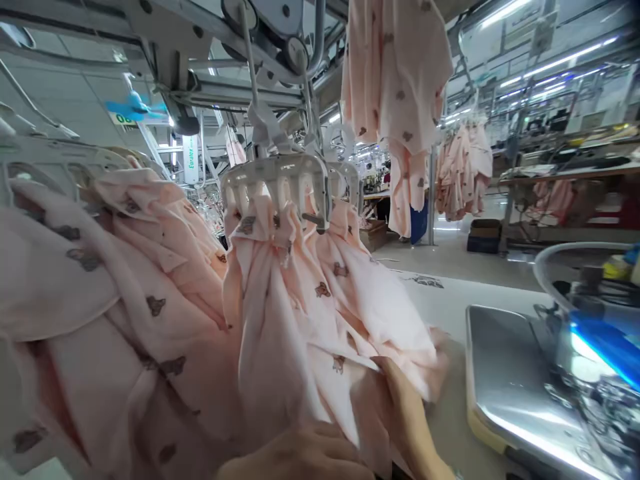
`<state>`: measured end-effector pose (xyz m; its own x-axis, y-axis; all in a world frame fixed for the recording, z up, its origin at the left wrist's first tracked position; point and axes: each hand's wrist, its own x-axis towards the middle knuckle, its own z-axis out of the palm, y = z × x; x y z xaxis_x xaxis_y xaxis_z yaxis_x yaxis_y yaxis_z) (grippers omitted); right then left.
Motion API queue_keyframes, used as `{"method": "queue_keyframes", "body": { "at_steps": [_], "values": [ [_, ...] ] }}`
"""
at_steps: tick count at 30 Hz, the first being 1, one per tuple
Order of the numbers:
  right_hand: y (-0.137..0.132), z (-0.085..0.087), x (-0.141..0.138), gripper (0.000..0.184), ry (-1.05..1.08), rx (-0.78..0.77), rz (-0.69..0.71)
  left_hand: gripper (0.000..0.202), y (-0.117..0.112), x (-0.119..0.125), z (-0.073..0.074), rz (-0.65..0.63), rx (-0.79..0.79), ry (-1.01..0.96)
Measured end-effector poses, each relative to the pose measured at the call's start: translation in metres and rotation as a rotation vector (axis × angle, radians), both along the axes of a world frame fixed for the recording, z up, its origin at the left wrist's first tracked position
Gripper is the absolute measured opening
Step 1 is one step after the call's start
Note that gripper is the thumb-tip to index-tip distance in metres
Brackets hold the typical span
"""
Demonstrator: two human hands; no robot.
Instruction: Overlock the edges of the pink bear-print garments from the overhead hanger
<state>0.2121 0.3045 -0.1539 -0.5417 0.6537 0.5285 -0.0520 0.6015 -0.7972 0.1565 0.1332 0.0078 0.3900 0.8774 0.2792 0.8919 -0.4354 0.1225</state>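
Note:
Pale pink garment pieces (pixel 270 300) printed with small brown bears hang in front of me from a clear plastic clip hanger (pixel 280 177). My right hand (pixel 407 413) is closed on the edge of one pink piece, with thumb and finger pinching the cloth to the right of the hanging bundle. Low in the view, my left hand (pixel 295 457) lies against the lower part of the same cloth, back of the hand up. Its fingers look curled on the fabric, their tips hidden and slightly blurred.
More pink garments (pixel 125 287) hang close on the left, and others (pixel 400 80) hang higher up. A sewing machine (pixel 590 373) with a shiny metal plate (pixel 520 373) stands at the right on a white table (pixel 465 293). An overhead rail (pixel 225 87) runs above.

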Motion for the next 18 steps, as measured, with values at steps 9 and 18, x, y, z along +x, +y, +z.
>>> {"method": "queue_keyframes", "body": {
  "at_steps": [9, 18],
  "values": [
    [0.025, 0.058, 0.164, 0.034, -0.154, -0.123, -0.012, 0.007, 0.110, 0.055, -0.015, 0.070, 0.192, 0.210],
    [0.051, 0.045, 0.202, 0.022, -0.447, -0.039, -0.798, 0.017, 0.203, 0.097, -0.066, 0.061, 0.099, 0.279]
  ]
}}
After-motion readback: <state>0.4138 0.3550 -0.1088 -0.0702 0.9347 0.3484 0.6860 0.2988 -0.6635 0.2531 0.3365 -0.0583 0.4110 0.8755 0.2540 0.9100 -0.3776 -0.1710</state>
